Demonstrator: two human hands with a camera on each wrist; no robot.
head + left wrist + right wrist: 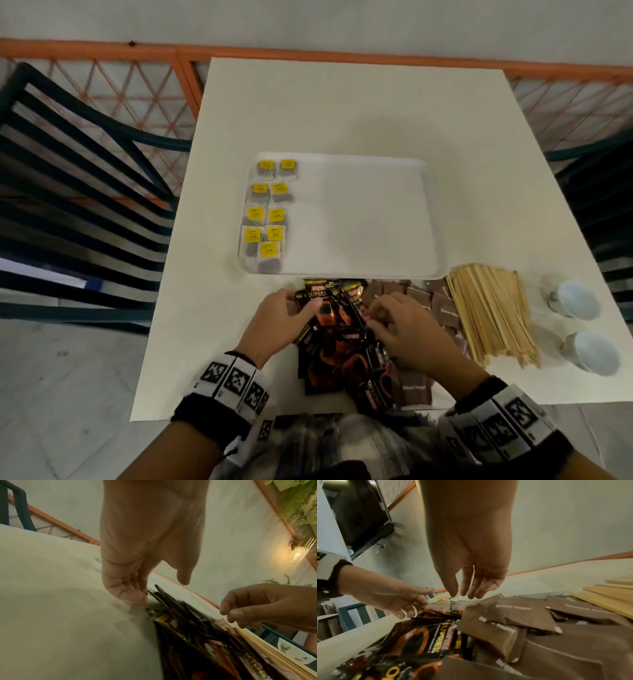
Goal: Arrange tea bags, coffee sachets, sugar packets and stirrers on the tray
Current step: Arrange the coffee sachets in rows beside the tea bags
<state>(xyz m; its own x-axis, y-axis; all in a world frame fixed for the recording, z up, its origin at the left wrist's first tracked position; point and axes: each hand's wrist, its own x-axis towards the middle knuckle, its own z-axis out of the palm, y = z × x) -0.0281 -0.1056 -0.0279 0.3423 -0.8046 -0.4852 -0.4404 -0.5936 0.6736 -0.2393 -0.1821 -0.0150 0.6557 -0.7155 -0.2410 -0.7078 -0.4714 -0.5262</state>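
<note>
Hands over black coffee sachets [337, 346] – left hand [281, 317] pinching a sachet's edge, right hand [407, 322] loose-fingered, holding nothing – tea bags [265, 214] on white tray [359, 212]

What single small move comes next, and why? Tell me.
Probably lift a coffee sachet with the left hand and lay it on the tray beside the tea bags. Those already fill the tray's left side; both hands are at the sachet pile, the right hand open.
</note>
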